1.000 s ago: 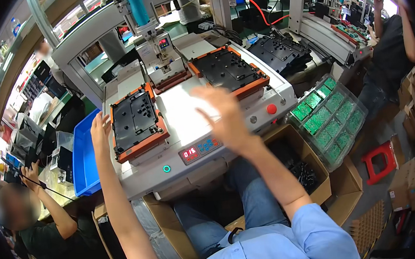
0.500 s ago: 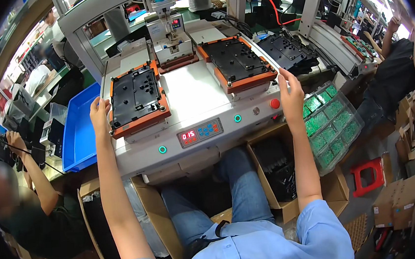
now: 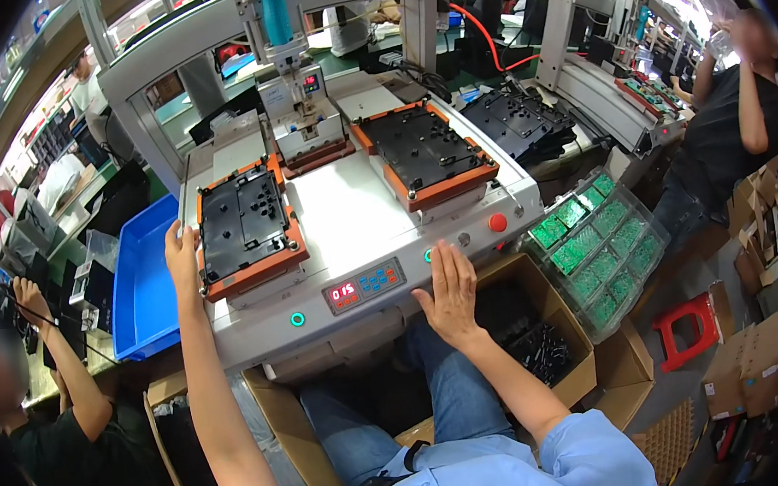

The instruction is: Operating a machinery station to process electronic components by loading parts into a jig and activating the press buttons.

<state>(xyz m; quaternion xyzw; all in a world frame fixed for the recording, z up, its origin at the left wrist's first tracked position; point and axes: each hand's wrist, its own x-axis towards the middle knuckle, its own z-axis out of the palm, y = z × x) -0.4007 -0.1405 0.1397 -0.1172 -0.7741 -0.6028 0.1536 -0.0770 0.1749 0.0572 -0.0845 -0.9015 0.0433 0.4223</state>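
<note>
My right hand [image 3: 452, 298] is held flat, fingers stretched and holding nothing, at the right green-ringed button [image 3: 429, 255] on the machine's front panel [image 3: 258, 332]. The fingers partly cover that button; whether they press it I cannot tell. Out on the left, my left hand [image 3: 183, 256] rests along the outer edge of the left orange fixture [image 3: 258, 274], fingers extended, nothing in them. A black plastic panel [image 3: 243, 217] lies in this fixture. The right orange fixture [image 3: 453, 186] carries a similar black panel [image 3: 417, 143]. Between and behind them stands the metal press head [image 3: 304, 121].
A blue tray [image 3: 147, 283] sits left of the machine. Right are a red stop button [image 3: 497, 222], a clear compartment box [image 3: 604, 252] of green circuit boards and stacked black panels [image 3: 517, 121]. Cardboard boxes [image 3: 576, 370] flank my legs. Co-workers sit on both sides.
My right hand has left the right fixture's outer corner and come down and left to the front-panel button. My left hand stays beside the left fixture. The view has shifted slightly.
</note>
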